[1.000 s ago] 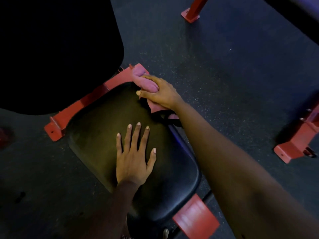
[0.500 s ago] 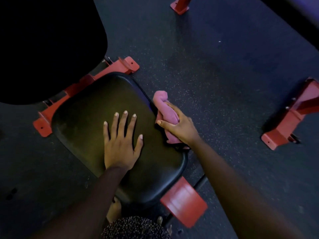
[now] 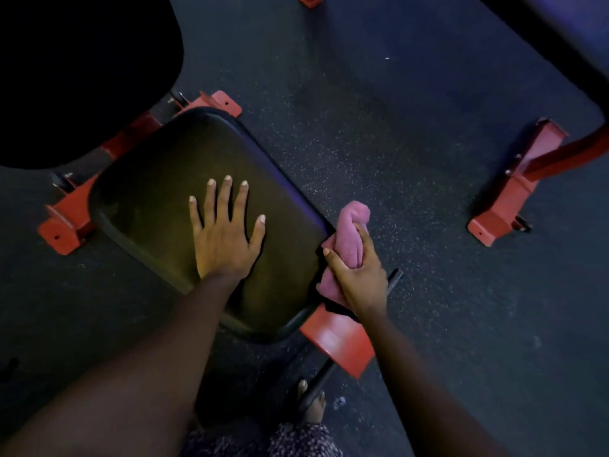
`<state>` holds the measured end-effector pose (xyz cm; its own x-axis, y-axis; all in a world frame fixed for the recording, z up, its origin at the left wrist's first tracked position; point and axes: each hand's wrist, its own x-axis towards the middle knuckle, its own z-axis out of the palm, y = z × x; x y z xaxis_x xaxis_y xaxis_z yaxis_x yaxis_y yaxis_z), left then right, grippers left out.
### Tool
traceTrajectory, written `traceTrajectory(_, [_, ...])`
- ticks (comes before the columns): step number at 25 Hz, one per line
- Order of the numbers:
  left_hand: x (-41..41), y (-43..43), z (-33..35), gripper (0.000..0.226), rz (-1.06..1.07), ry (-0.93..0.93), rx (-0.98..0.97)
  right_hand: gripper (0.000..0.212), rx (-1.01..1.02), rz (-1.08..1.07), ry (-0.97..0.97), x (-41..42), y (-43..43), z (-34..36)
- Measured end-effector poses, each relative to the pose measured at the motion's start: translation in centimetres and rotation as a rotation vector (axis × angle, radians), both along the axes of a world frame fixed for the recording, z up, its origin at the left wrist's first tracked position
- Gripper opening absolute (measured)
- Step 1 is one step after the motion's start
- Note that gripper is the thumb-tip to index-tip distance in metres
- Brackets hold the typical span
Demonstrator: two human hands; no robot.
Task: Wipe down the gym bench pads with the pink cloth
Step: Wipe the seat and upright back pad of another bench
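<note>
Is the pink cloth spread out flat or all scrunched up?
Scrunched up. The pink cloth is bunched into a lumpy roll in the right hand, against the black padded seat's side edge.

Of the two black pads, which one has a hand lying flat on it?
The seat pad in the middle: the left hand rests on it, fingers spread. No hand touches the other pad at upper left.
</note>
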<state>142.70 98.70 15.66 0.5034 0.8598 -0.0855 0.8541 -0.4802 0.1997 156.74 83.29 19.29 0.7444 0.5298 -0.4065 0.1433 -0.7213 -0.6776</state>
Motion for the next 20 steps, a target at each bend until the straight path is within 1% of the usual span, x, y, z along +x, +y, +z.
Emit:
traceTrajectory(3, [0.1,0.0,0.1,0.064,-0.004,-0.015,-0.015,0.073,-0.049,-0.185,-0.007,-2.8,-0.7,0.2])
traceTrajectory(6, [-0.3,0.0,0.3,0.067,-0.038,-0.023,-0.029,0.079,0.013,-0.444,0.051,-7.0,-1.1,-0.4])
traceTrajectory(9, [-0.9,0.3,0.5,0.067,-0.096,-0.089,-0.084,0.077,0.013,-0.635,0.045,-11.3,-1.1,-0.4])
traceTrajectory(12, [-2.5,0.8,0.8,0.061,-0.247,-0.126,-0.125,0.070,0.029,-0.726,0.051,-14.8,-1.2,-0.4])
traceTrajectory(15, [-6.8,0.4,0.6,0.065,-0.435,-0.031,-0.076,0.061,0.059,-0.842,0.116,-17.6,-1.0,-0.1])
traceTrajectory(18, [-10.6,0.0,-0.1,0.065,-0.513,0.048,-0.014,0.065,0.065,-0.910,0.098,-20.2,-0.4,-0.3])
traceTrajectory(20, [-11.0,0.3,-0.5,0.066,-0.546,0.053,-0.003,0.062,0.077,-0.948,0.067,-21.9,-0.1,-0.7])
